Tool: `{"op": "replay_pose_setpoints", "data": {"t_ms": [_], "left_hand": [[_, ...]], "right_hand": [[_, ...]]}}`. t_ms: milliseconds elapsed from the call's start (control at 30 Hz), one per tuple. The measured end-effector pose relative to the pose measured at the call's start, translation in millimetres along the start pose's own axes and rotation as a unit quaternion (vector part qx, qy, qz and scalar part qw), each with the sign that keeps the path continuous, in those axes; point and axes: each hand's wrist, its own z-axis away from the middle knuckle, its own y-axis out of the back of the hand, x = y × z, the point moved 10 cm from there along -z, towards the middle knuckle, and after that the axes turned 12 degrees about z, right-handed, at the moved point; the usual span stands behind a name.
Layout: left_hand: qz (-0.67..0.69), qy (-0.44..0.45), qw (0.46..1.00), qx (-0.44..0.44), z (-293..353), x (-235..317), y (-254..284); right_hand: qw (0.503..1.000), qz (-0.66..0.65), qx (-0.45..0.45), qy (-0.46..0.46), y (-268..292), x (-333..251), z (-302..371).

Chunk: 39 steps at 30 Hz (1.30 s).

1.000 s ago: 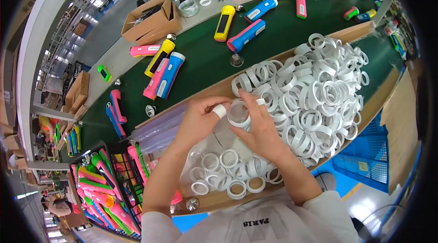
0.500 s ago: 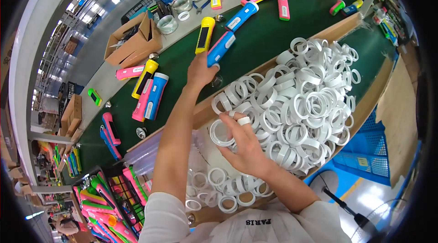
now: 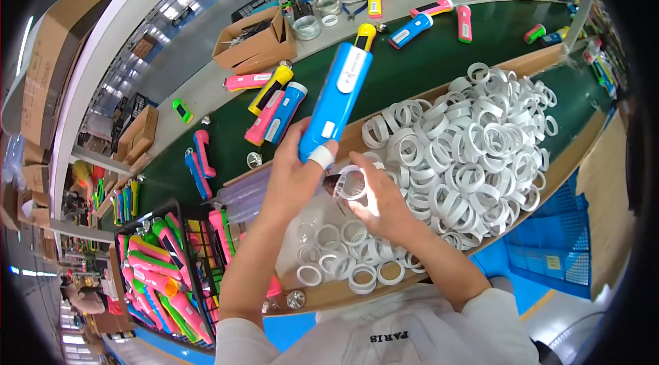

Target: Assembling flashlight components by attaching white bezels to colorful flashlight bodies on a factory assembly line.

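Grip: left hand (image 3: 295, 176) closed around the near end of a blue torch (image 3: 338, 101), thumb laid along the casing; a white thumb band (image 3: 322, 157) shows there. Right hand (image 3: 384, 207) pinches a white ring (image 3: 353, 183) between thumb and fingers. A dark, shiny piece shows just beside that ring; too blurred to name.

Landmark: the ring pile (image 3: 473, 152). Torch and pinched ring are both to its left, the torch tilted with its far end leaning away from the wearer. Reading: gripping the torch low leaves most of the casing uncovered and brings its near end close to the right hand. The fingertip pinch probably leaves the ring's opening unobstructed.

Surroundings, from the same pile:
- Cardboard tray (image 3: 532, 62) beneath and around it; the raised wall presumably stops rings from rolling off.
- Loose rings (image 3: 362, 278) at its near left, nearer the wearer's body; some look transparent. Likely a smaller group set apart for easy reach.
- Green belt (image 3: 439, 56) beyond it; a yellow torch (image 3: 272, 89) lies there, farther left than the held one, beside pink and blue ones.
- Black crate (image 3: 194, 272) well to its left, packed with coloured casings, many lying lengthwise, presumably to fit more in.
- Blue basket (image 3: 552, 245) at its near right, lower down.
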Motion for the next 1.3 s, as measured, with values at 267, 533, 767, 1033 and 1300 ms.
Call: {"op": "replay_pose_setpoints", "data": {"t_ms": [267, 533, 767, 1033, 1300], "left_hand": [[-0.123, -0.18, 0.974, -0.059, 50.4, 1.2, -34.4], [0.218, -0.057, 0.966, -0.124, 77.1, -35.1, -20.0], [0.107, -0.086, 0.99, -0.04, 91.9, -29.2, -3.5], [0.115, -0.009, 0.993, -0.015, 117.8, -62.7, -21.2], [0.049, 0.235, 0.965, -0.105, 170.5, -34.6, 38.8]], "right_hand": [[0.991, -0.078, -0.071, -0.086, -22.5, -3.7, 15.2], [0.95, -0.256, -0.116, -0.139, -12.9, -1.8, 27.0], [0.968, -0.203, -0.097, -0.107, 15.9, -18.4, 25.0], [0.86, -0.478, 0.052, -0.168, -1.3, -17.3, 48.5], [0.979, -0.184, -0.037, 0.079, 39.6, -49.9, 35.7]]}}
